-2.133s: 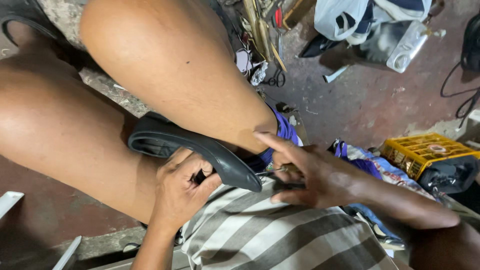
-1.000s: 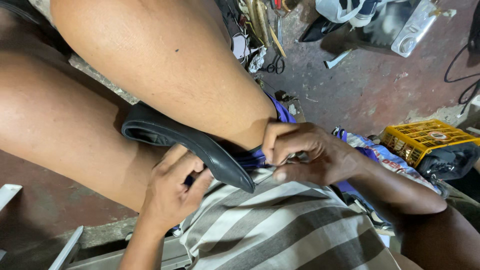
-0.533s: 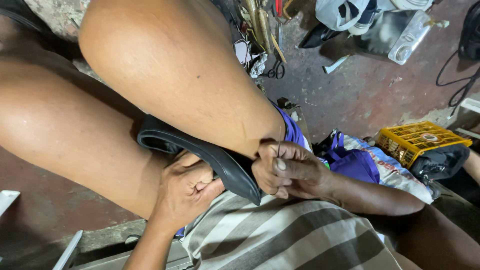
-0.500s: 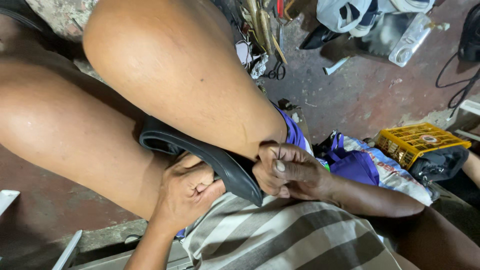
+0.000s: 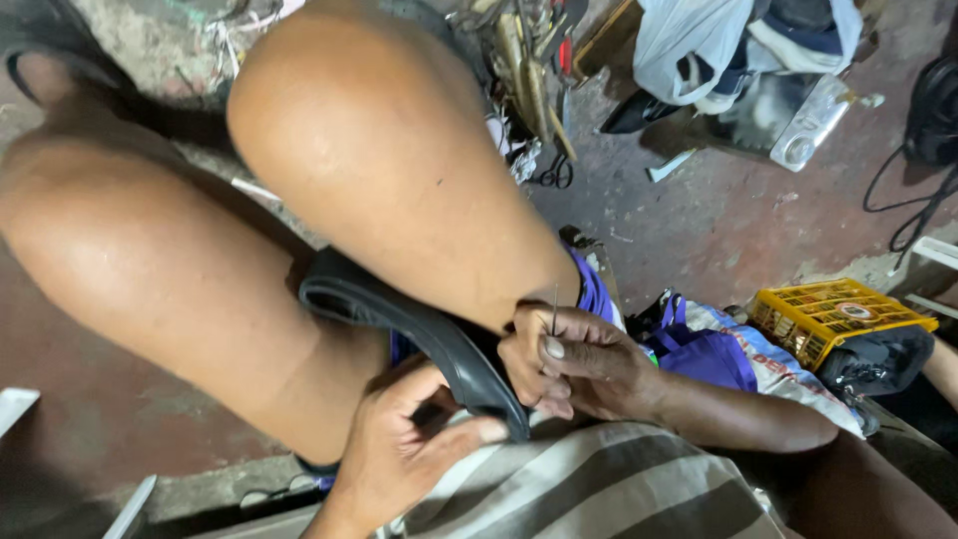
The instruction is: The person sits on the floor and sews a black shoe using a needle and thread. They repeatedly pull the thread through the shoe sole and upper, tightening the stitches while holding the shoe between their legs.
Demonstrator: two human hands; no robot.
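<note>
Right hand [image 5: 574, 364] drawn in against black sole [image 5: 419, 334], now pinching thin needle [image 5: 555, 304]; left hand [image 5: 404, 454] grips sole underside, fingertips hidden; thread indiscernible.

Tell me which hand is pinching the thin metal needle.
The right hand: its fingertips pinch the thin metal needle, while the left hand grips the black rubber sole.

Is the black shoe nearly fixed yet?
Nothing looks finished. The black shoe sits clamped between the knees, edge up. The left hand steadies its near end, and the right hand pinches a thin needle at its edge. No stitches show, so I cannot tell how much is left.
</note>
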